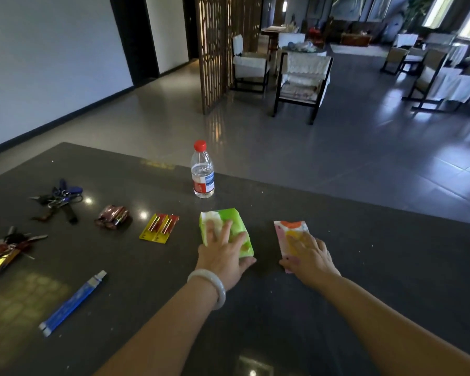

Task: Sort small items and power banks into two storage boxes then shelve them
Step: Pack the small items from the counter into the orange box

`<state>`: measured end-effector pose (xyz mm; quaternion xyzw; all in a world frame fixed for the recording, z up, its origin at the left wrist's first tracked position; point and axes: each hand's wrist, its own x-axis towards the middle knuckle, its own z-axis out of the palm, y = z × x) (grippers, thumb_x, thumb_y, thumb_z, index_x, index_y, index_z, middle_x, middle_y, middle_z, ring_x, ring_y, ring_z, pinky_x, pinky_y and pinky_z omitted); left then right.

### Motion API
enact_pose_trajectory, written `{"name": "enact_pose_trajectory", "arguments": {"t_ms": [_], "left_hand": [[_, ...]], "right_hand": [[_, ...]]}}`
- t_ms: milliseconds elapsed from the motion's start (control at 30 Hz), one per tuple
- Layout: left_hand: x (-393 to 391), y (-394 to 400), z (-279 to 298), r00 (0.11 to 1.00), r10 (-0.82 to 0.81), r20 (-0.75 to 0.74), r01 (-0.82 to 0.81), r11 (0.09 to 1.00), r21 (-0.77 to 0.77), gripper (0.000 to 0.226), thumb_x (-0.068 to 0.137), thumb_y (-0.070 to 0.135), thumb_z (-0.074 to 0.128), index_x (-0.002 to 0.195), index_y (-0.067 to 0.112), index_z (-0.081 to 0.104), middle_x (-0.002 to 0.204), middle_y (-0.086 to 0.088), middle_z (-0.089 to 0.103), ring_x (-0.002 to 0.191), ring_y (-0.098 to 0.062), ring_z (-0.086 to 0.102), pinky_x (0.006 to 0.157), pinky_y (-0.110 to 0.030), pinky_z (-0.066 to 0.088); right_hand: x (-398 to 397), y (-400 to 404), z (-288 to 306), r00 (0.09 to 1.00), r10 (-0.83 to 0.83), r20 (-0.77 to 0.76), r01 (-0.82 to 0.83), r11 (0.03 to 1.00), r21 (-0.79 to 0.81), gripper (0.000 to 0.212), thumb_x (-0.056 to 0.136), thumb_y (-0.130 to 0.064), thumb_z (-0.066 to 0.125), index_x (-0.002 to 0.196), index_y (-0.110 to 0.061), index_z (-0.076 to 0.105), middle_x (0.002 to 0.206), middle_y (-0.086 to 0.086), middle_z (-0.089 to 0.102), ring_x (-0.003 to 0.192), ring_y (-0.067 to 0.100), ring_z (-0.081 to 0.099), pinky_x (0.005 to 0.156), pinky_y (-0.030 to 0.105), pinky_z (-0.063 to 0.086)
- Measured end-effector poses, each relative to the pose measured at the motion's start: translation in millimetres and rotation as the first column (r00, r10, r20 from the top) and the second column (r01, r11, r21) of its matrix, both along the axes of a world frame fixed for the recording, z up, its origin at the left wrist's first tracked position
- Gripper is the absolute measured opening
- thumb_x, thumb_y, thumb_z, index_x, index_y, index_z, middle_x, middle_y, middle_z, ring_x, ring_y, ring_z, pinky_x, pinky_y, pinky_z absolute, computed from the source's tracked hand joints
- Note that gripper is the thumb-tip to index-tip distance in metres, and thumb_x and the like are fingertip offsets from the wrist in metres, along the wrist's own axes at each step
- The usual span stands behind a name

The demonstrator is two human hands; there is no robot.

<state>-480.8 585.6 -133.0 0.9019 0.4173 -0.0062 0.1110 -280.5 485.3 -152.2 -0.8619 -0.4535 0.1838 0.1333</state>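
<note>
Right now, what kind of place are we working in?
Probably a lounge or dining hall, not a home kitchen. Past the dark stone table where both hands rest on tissue packs, there are several white-cushioned chairs, a carved wooden screen and a wide tiled floor.

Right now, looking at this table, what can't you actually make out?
- Storage boxes, shelf and power banks: none in the head view.
- Green packet: the left hand lies on it, hiding most of its print.
- Pink-orange packet: its near part is under the right hand.
- Key bunch at the left edge: blurred, so single keys can't be counted.
- Bottle label: text too small to read.
</note>
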Motion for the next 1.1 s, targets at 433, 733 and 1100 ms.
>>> {"name": "enact_pose_trajectory", "arguments": {"t_ms": [433, 733, 1100], "left_hand": [[-22, -41, 25, 0.875, 0.408, 0.26, -0.355, 0.906, -0.229, 0.102, 0.078, 0.073, 0.052, 0.151, 0.022, 0.002, 0.159, -0.008, 0.001, 0.145, -0.034, 0.007, 0.113, -0.055, 0.025], [6, -42, 20, 0.92, 0.39, 0.041, -0.373, 0.902, -0.216, 0.125, 0.068, 0.066, 0.07, 0.15, 0.012, -0.007, 0.149, -0.012, 0.021, 0.134, -0.032, 0.029, 0.108, -0.046, 0.03], [-14, -107, 26, 0.976, 0.213, -0.041, -0.215, 0.925, -0.313, 0.121, 0.062, 0.055, 0.08, 0.146, 0.045, -0.006, 0.149, -0.006, 0.008, 0.137, -0.037, 0.014, 0.105, -0.056, 0.031]], "right_hand": [[-26, -9, 14, 0.969, -0.231, 0.09, 0.238, 0.967, -0.086, 0.079, 0.081, -0.049, 0.066, 0.141, -0.011, 0.033, 0.138, 0.012, 0.038, 0.126, 0.031, 0.038, 0.103, 0.039, 0.038], [-23, -3, 15, 0.899, -0.404, -0.166, 0.385, 0.913, -0.135, 0.088, 0.066, -0.036, 0.086, 0.133, -0.004, 0.037, 0.131, 0.015, 0.049, 0.121, 0.031, 0.048, 0.099, 0.04, 0.045], [-22, -80, 56, 0.855, -0.388, -0.344, 0.406, 0.914, -0.021, 0.045, 0.079, -0.015, 0.074, 0.117, -0.009, 0.051, 0.097, 0.003, 0.056, 0.087, 0.02, 0.057, 0.069, 0.031, 0.05]]}}
